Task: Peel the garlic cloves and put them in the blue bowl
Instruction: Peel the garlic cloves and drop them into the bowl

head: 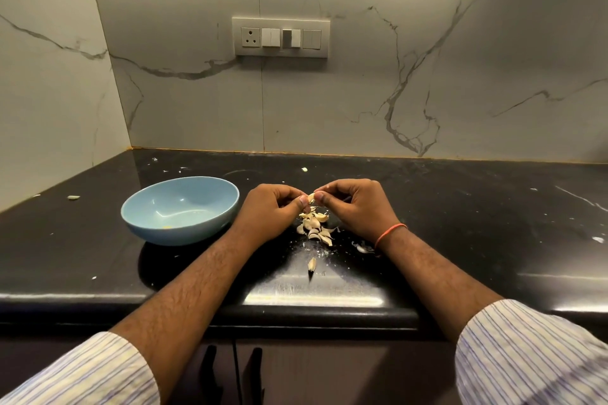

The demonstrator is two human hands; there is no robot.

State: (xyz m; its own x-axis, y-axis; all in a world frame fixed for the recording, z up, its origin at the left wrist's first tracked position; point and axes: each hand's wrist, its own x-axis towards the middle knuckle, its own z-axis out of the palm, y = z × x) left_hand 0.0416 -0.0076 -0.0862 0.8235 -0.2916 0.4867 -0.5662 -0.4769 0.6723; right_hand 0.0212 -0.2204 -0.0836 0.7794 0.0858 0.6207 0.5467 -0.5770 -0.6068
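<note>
Garlic clove [311, 198] sits pinched between left hand [273, 212] and right hand [353, 207] at frame centre; blue bowl [180, 210] lies just left, nearer the left hand.

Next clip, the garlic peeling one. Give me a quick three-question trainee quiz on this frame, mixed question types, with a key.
1. True or false: both the left hand and the right hand pinch the same garlic clove.
2. Where does the blue bowl sit?
A. To the left of the left hand
B. To the right of the right hand
C. Against the back wall
3. Fill in: the pile of garlic skins lies on the black ____, below the hands.

Key: 1 true; 2 A; 3 countertop.
</note>
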